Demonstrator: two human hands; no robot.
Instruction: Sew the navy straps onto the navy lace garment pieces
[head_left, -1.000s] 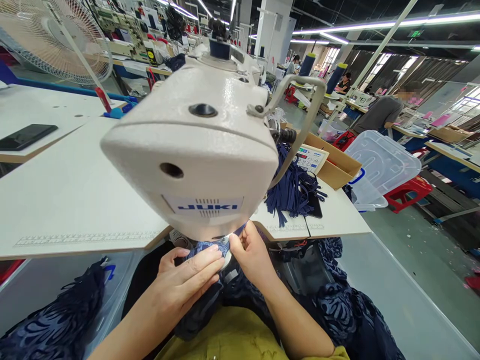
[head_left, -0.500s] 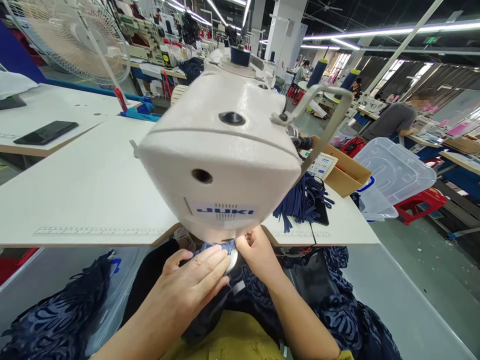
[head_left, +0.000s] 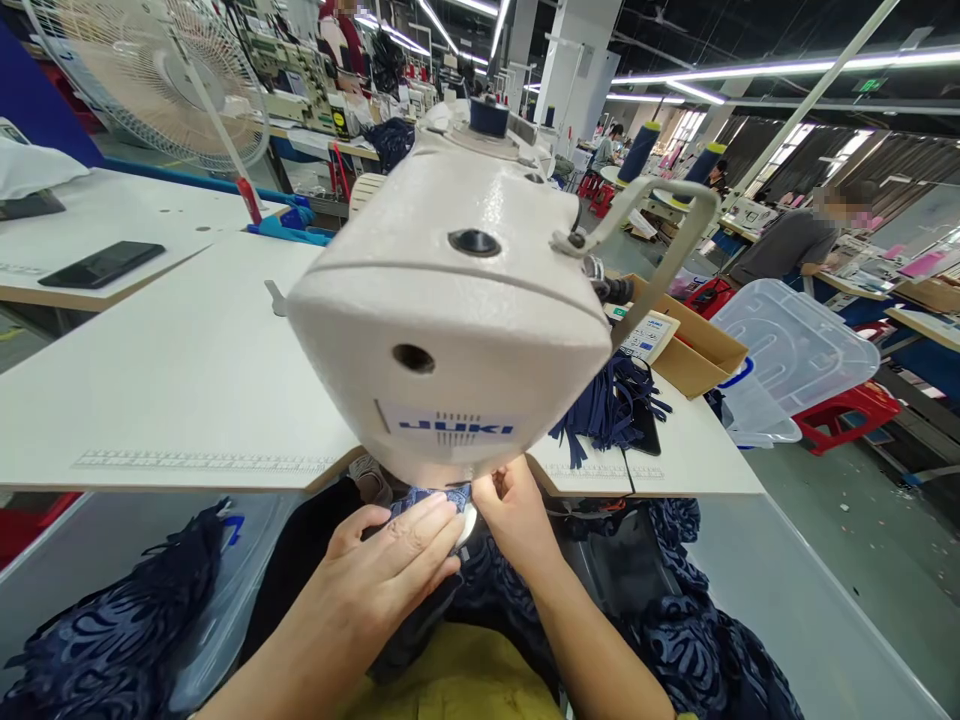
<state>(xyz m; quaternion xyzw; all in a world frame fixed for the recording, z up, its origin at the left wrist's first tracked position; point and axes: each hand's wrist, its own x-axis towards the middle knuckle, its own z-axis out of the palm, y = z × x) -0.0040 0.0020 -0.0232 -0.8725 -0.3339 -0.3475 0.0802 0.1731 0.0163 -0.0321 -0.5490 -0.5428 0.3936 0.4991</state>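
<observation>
In the head view, a white JUKI sewing machine stands over both hands and hides its needle area. Navy patterned fabric lies under the front of the machine head. My left hand rests flat on it with fingers stretched out together. A round white piece shows beside those fingertips. My right hand is closed at the fabric's right edge, thumb and fingers pinched; what lies between them is mostly hidden. More dark patterned fabric hangs down over my lap.
Navy strips lie right of the machine near a cardboard box. Patterned fabric fills a clear bin at lower left, with more fabric at lower right. A phone and a fan are at left.
The view shifts slightly, so the machine and table sit a little further right. Both hands keep nearly the same pose on the fabric. A person in dark red appears in the background.
</observation>
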